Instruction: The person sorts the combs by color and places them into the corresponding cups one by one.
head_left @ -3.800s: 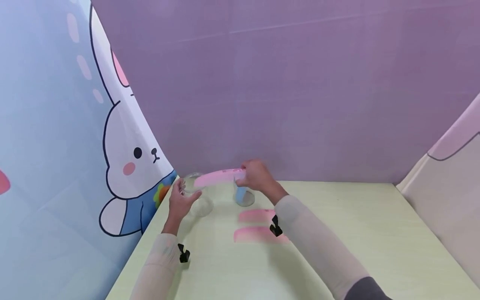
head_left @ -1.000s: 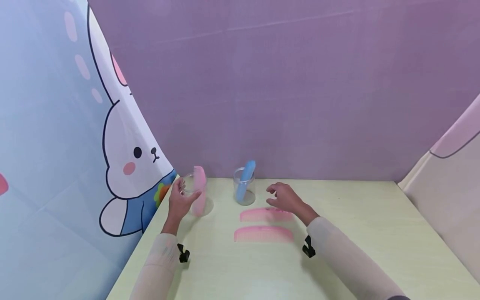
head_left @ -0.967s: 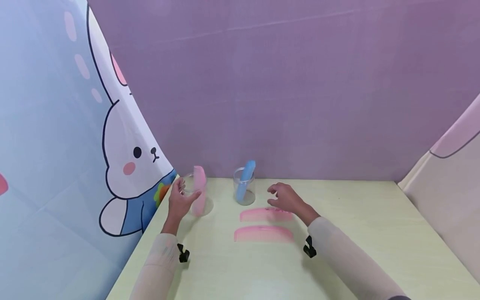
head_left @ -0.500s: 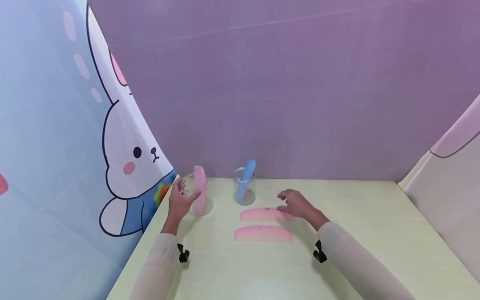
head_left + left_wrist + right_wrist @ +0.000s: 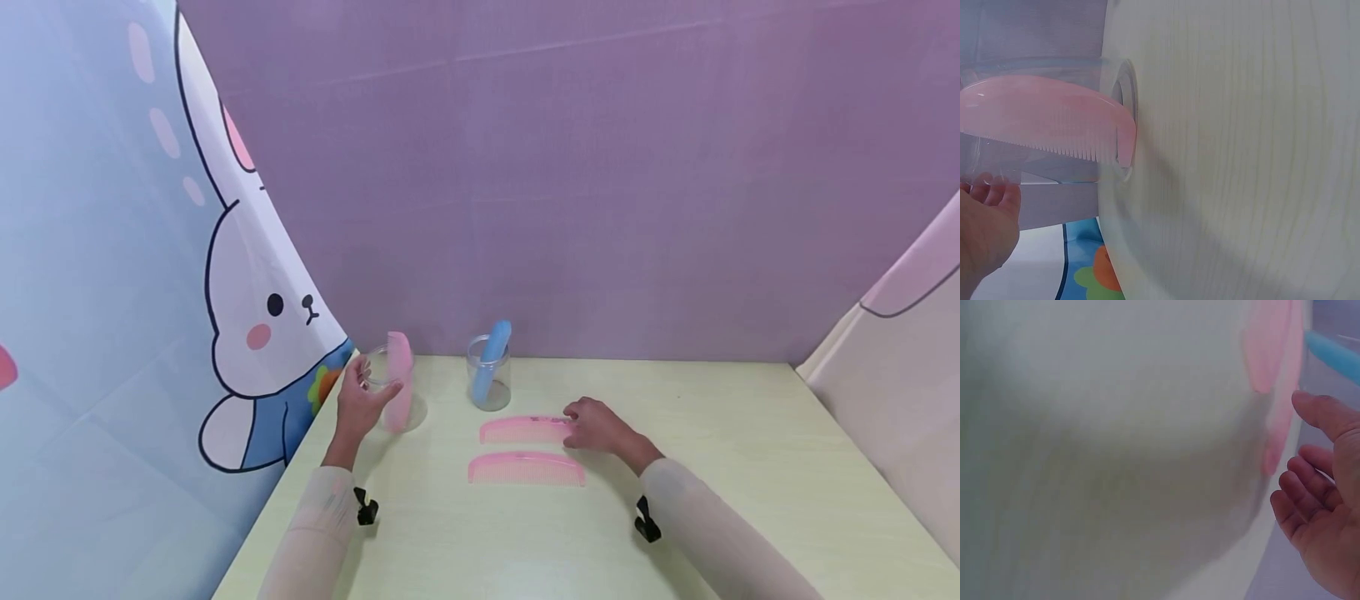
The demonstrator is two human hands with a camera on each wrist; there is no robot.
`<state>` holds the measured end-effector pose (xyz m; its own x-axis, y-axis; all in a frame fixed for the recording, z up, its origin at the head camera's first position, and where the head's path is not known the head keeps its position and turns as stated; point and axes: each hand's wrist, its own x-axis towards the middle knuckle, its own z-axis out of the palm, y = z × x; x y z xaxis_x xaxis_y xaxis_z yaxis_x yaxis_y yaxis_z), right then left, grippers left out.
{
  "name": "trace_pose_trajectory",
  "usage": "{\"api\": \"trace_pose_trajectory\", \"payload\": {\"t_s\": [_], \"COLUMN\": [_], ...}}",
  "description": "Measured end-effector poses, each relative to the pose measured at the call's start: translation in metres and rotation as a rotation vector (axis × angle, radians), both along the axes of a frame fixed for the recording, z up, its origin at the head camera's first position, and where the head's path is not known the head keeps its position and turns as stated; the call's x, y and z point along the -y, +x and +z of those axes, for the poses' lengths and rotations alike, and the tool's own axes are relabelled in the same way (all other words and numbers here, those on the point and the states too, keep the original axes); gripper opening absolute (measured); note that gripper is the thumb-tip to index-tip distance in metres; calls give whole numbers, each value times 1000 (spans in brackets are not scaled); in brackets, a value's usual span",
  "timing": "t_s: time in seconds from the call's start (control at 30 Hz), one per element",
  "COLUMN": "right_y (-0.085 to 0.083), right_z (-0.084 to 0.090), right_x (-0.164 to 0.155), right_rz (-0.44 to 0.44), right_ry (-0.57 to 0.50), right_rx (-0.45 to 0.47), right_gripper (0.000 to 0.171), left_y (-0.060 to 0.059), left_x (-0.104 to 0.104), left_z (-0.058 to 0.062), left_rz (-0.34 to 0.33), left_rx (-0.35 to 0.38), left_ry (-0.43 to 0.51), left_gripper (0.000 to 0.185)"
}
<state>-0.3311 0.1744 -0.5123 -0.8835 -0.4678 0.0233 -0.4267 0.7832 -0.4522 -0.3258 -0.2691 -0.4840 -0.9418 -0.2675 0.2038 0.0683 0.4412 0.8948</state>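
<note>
One pink comb (image 5: 399, 379) is already stood in the left cup (image 5: 384, 387), gripped by the left hand (image 5: 358, 406), while two combs (image 5: 525, 450) are left flat, the far one touched by the loosely open right hand (image 5: 600, 429).

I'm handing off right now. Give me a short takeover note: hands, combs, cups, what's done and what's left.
Left hand grips the clear cup holding one pink comb.
Right hand, open, rests at the right end of the far pink comb on the table.
Near pink comb lies loose.
Blue comb stands in the second cup.
Done: one pink, one blue cupped. Left: likely two pink combs.
</note>
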Motion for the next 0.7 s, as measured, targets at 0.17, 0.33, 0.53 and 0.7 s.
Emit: {"api": "trace_pose_trajectory", "payload": {"t_s": [0.17, 0.33, 0.53, 0.7], "right_y": [0, -2, -3, -5], "right_z": [-9, -16, -18, -19], "right_x": [-2, -5, -8, -10], "right_rz": [-11, -18, 1, 2], "right_ry": [13, -27, -35, -26], "right_rx": [-3, -11, -21, -44], "right_gripper": [42, 40, 41, 40], "left_y": [-1, 0, 0, -1], "left_x": [0, 1, 1, 0], "left_z": [-1, -1, -2, -1], "left_rz": [0, 2, 8, 1], "left_rx": [-1, -8, -7, 6], "left_ry": [-6, -9, -3, 3], "left_gripper": [96, 98, 97, 96]}}
